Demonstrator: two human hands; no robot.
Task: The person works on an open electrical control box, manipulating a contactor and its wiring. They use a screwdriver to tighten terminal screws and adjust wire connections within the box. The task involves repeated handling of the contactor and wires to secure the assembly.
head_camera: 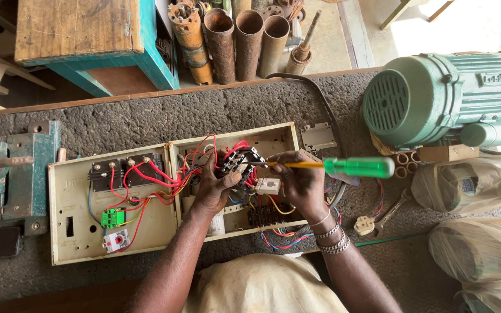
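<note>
A grey mat (146, 119) covers the bench. A green motor (442, 95) lies on its side at the far right, with plastic bags (482, 214) of goods just below it. At the far left sits a green vise (13, 174).

In the middle lies a cream box (71, 214), opened flat in two halves — the left half carries a black block (126, 169), a small green part (112, 217) and red wires (146, 179); the right half holds a tangle of red, blue and yellow wiring.

Over the right half, the left hand (213, 188) is closed around a black switch (240, 162), fingers wrapped on it, lifting it clear of the box floor. The right hand (302, 182) is closed on a green-handled screwdriver (358, 167) — its yellow shaft runs left and its tip meets the switch. A white plug (365, 225) lies on the mat near the right wrist.
</note>
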